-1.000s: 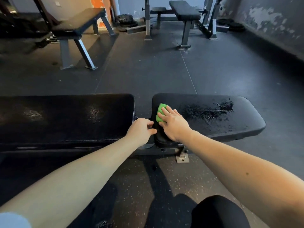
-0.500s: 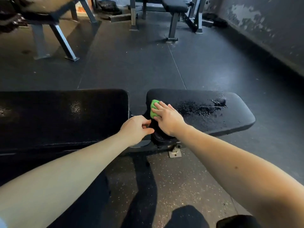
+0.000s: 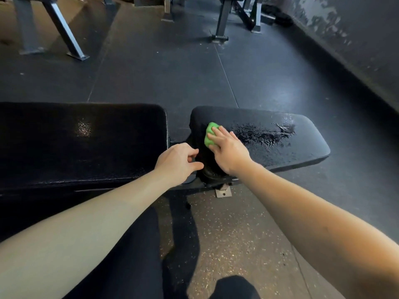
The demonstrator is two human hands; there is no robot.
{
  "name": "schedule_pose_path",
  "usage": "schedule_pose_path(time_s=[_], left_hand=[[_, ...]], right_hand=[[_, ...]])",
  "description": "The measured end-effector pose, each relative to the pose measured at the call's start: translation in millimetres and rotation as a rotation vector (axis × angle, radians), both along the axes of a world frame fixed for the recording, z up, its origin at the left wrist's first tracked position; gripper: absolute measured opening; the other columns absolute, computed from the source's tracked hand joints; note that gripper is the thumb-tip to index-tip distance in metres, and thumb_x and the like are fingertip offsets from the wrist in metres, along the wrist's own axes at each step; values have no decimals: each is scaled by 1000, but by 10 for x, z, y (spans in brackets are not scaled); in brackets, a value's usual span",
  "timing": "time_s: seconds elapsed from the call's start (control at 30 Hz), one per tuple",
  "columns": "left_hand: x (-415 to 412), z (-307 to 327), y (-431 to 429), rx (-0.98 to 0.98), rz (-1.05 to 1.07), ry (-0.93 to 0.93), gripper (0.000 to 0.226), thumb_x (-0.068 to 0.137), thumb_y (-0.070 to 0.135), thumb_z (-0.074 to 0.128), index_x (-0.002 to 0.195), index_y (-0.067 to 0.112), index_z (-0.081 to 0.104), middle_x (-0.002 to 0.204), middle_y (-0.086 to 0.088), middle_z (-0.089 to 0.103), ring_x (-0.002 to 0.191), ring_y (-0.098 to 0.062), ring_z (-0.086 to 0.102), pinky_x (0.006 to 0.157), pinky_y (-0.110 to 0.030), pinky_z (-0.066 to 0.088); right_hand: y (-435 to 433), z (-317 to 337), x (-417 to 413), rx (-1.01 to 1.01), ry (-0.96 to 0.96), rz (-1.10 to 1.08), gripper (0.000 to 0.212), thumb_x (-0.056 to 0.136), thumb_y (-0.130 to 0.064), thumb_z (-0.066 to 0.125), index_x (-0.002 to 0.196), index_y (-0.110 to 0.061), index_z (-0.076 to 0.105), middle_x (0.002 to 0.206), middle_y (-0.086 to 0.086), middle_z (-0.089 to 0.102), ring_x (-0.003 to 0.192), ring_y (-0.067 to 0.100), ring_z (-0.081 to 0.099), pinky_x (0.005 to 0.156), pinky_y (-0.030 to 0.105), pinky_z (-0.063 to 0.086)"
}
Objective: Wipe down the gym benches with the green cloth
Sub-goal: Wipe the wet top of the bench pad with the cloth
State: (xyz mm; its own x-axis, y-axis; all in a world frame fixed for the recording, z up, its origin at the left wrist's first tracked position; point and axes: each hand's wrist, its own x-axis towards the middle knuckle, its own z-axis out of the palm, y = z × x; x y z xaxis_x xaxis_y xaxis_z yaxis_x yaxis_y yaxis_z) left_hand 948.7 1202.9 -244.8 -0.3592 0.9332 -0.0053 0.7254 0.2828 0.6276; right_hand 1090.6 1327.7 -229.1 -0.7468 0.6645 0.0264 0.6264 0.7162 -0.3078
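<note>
A black gym bench lies across the view in two pads: a long back pad (image 3: pixel 82 143) on the left and a shorter seat pad (image 3: pixel 280 147) on the right. My right hand (image 3: pixel 226 154) presses a bunched green cloth (image 3: pixel 209 134) flat onto the left end of the seat pad, fingers stretched over it. Wet streaks (image 3: pixel 265 134) glisten on the seat pad to the right of the cloth. My left hand (image 3: pixel 178 162) hovers at the gap between the pads with fingers loosely curled, holding nothing.
Two other benches stand behind on grey steel legs, one at the far left (image 3: pixel 64 33) and one at the far middle (image 3: pixel 221 20). A dark peeling wall (image 3: pixel 345 39) runs along the right. A bench foot plate (image 3: pixel 223 193) sits on the speckled floor below my hands.
The view has tilted further down and closer to the bench. My right hand has slid the cloth slightly away from the near edge of the seat pad. My left hand stays by the gap.
</note>
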Motion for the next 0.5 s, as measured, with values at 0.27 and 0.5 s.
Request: schedule_pose_path(time_s=[0.27, 0.5], left_hand=[[-21, -44, -10, 14, -13, 5, 49, 87, 51, 72, 130, 30, 65, 107, 17, 63, 97, -7, 60, 85, -38, 54], [6, -22, -28, 1, 44, -40, 46, 87, 48, 74, 128, 31, 65, 100, 16, 64, 94, -10, 60, 87, -36, 53]], right_hand=[[-576, -123, 452, 54, 86, 44, 43, 105, -22, 51, 148, -13, 52, 161, 3, 38, 154, 22, 25, 128, 40, 13], [-71, -67, 925, 79, 42, -369, 41, 106, -26, 47, 146, -16, 53, 161, 4, 38, 153, 23, 27, 128, 39, 11]])
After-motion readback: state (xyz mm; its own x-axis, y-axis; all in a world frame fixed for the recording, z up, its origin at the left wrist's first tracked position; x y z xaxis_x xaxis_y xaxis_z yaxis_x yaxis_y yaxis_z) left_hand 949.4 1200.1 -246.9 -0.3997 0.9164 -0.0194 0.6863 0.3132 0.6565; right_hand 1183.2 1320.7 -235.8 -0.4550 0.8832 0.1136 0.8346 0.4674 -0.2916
